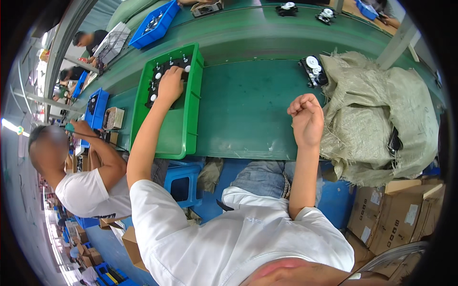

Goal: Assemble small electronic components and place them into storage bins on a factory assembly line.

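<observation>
My left hand (171, 86) reaches into a green plastic bin (192, 114), its fingers closed at a black gear assembly (180, 101); the fingertips are hidden beneath the hand. Around it, in the bin's far part, sit several similar black assemblies (155, 85) with white round knobs and upright metal pins. Over the green work surface (243, 114) I hold up my right hand (307, 119), palm turned up and fingers curled in, with nothing visible in them. Just beyond that hand lies another black assembly with white gears (313, 70), against a woven sack.
The crumpled woven sack (372, 119) covers the surface's right side. Beyond runs a green conveyor (238, 38) carrying black assemblies (286, 8) and a blue bin (153, 25). A co-worker (90, 186) sits close at my left, near a blue stool (183, 183). Cardboard boxes (396, 214) stand lower right.
</observation>
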### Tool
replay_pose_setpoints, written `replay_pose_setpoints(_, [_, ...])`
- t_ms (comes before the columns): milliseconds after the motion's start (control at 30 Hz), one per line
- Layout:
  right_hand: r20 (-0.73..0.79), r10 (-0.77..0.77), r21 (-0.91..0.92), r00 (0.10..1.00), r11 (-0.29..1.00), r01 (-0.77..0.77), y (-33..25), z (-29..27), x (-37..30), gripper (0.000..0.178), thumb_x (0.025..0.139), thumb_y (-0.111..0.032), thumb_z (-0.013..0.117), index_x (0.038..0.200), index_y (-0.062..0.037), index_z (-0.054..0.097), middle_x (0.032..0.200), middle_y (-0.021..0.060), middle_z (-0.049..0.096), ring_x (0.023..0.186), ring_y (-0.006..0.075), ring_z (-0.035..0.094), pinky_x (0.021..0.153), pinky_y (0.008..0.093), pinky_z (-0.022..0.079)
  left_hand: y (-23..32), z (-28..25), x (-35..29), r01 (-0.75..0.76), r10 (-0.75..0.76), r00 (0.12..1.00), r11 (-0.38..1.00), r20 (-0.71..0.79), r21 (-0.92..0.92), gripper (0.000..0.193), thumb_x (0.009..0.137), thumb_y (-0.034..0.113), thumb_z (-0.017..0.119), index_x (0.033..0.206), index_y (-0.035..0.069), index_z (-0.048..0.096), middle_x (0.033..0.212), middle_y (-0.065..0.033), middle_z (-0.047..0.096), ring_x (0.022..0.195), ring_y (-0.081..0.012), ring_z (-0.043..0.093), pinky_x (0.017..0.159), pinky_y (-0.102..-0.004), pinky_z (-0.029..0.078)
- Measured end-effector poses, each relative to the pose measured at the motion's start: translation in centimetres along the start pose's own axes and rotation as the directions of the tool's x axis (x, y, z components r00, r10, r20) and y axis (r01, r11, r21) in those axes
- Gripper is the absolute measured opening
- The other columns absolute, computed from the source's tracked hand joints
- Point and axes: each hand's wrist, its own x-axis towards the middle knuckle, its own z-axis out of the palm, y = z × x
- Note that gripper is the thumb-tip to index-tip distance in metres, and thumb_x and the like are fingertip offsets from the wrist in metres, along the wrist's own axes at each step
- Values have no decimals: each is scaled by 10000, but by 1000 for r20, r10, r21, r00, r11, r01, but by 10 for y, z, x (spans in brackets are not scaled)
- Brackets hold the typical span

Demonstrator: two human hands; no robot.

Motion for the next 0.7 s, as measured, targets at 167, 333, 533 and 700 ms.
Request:
replay_pose_setpoints(167, [-25, -17, 5, 1000, 1000, 17, -2, -2, 2, 95, 904, -153, 466, 897, -72, 515, 796, 79, 520, 740, 169, 478, 702, 290, 392, -6, 7, 2, 17, -17, 994, 1000, -105, 2, 536, 710, 61, 681, 1237, 65, 581, 1319, -94, 566, 1101, -348, 548, 936, -430, 466])
replay_pose_setpoints(333, [-37, -33, 11, 999, 999, 33, -6, -7, 3, 100, 903, -151, 460, 899, -68, 516, 796, 82, 523, 740, 172, 480, 702, 291, 393, -10, -5, 4, 43, -54, 992, 994, 113, 96, 612, 720, 131, 668, 1312, 51, 534, 1406, -115, 506, 1167, -368, 517, 982, -453, 439])
replay_pose_setpoints(533, [-46, -32, 21, 998, 999, 33, -7, -10, 3, 102, 900, -148, 457, 898, -66, 519, 797, 85, 530, 737, 174, 480, 701, 292, 393, -31, -11, 6, 78, -94, 977, 993, 191, 90, 619, 746, 209, 632, 1322, 13, 525, 1415, -160, 494, 1212, -390, 499, 1020, -444, 421])
replay_pose_setpoints(700, [-59, -27, 41, 998, 999, 30, -7, -13, 5, 104, 896, -145, 458, 895, -65, 526, 792, 85, 535, 729, 173, 480, 698, 291, 391, -24, -12, 10, 128, -152, 950, 986, 271, 103, 644, 755, 235, 626, 1339, -10, 503, 1409, -186, 495, 1217, -406, 501, 1029, -438, 421])
